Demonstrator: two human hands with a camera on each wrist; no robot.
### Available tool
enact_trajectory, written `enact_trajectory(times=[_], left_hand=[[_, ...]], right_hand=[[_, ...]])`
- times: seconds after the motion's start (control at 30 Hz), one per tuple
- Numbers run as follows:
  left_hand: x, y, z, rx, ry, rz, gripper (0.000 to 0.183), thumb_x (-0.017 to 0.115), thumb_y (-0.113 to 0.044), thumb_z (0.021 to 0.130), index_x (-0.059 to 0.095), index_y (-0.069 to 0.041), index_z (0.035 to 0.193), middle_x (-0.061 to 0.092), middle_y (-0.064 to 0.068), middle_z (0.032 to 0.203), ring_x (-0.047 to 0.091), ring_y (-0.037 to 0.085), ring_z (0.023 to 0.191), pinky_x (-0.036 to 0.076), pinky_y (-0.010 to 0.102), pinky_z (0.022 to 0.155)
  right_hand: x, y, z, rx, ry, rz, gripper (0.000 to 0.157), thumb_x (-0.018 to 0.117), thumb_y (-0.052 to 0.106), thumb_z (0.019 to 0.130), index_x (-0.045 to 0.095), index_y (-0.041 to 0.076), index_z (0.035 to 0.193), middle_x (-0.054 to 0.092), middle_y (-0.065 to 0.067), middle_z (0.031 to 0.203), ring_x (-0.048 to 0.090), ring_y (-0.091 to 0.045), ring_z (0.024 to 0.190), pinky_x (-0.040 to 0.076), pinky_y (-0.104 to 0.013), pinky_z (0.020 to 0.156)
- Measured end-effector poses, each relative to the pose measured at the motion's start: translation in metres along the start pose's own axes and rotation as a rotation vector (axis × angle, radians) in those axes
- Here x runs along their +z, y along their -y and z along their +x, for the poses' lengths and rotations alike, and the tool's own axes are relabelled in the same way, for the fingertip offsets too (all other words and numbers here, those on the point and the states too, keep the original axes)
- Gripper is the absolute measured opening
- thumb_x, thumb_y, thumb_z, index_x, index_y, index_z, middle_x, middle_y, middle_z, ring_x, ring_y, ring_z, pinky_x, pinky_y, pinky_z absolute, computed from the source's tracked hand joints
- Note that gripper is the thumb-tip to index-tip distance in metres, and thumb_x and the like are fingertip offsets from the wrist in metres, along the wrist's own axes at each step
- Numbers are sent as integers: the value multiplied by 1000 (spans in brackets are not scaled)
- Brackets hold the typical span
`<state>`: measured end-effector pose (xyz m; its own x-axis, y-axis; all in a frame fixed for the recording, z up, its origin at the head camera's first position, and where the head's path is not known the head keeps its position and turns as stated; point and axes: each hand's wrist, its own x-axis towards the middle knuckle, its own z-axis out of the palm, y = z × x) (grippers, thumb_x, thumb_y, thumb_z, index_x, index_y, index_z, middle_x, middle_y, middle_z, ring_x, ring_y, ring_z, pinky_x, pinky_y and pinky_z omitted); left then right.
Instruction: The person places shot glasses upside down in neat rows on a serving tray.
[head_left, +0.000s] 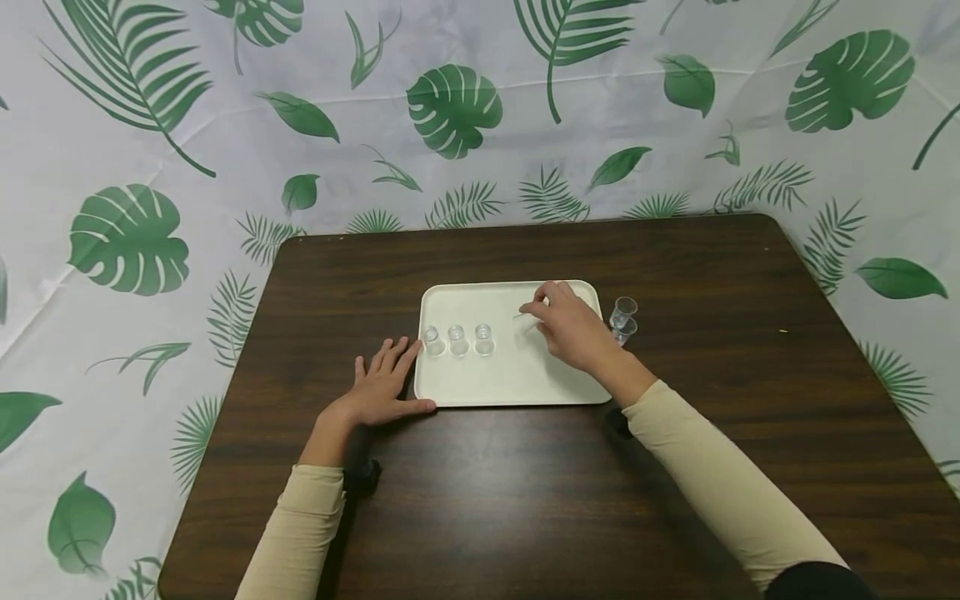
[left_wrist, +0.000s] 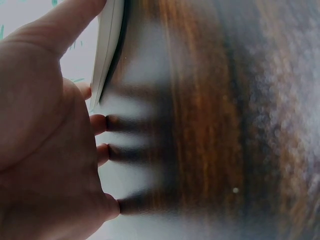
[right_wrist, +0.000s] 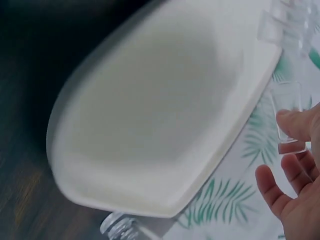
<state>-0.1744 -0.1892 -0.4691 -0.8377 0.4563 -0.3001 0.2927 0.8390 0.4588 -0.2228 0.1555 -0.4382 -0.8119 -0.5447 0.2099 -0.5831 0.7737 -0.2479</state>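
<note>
My right hand (head_left: 576,332) is over the right half of the cream tray (head_left: 517,385), pinching a small clear shot glass (right_wrist: 287,107) between thumb and fingers. In the head view the hand partly hides this glass. Three similar glasses (head_left: 457,340) stand in a row on the tray's left half, narrow ends up. My left hand (head_left: 378,387) is spread at the tray's left edge, with its thumb at the near left corner. In the left wrist view, the fingertips (left_wrist: 111,206) of that hand meet the dark tabletop.
Two more clear glasses (head_left: 624,321) stand close together just beyond the tray's right edge, wide rims up, partly behind my right hand. The dark wooden table (head_left: 480,500) backs onto a white cloth (head_left: 360,150) printed with green leaves.
</note>
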Motion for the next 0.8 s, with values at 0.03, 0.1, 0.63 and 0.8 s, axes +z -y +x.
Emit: enact_trajectory(times=[0.03, 0.1, 0.63, 0.8], left_hand=[[1, 1, 0, 4, -5, -3, 106, 65, -64, 84, 9, -14, 159, 7, 19, 162, -2, 41, 148, -3, 74, 104], [1, 1, 0, 8, -9, -5, 106, 65, -63, 85, 9, -14, 159, 8, 19, 162, -1, 41, 148, -2, 75, 104], [0, 0, 1, 3, -9, 3, 106, 65, -64, 85, 9, -14, 159, 8, 19, 162, -1, 40, 148, -2, 74, 104], [0, 0, 1, -2, -4, 5, 106, 65, -64, 84, 8, -15, 160, 7, 18, 162, -2, 40, 148, -2, 74, 104]], right_hand=[[3, 2, 1, -18, 6, -20, 33, 68, -4, 87, 69, 9, 118, 52, -12, 111, 48, -30, 101, 48, -40, 79], [7, 5, 4, -48, 19, -62, 32, 67, -4, 88, 69, 9, 117, 52, -12, 111, 48, -30, 98, 49, -39, 77], [24, 25, 11, -307, 40, -389, 13, 67, -1, 88, 67, 9, 98, 52, -11, 106, 44, -27, 87, 41, -37, 69], [27, 28, 12, -307, 65, -416, 12, 67, 2, 90, 68, 10, 99, 52, -10, 108, 45, -26, 90, 40, -37, 71]])
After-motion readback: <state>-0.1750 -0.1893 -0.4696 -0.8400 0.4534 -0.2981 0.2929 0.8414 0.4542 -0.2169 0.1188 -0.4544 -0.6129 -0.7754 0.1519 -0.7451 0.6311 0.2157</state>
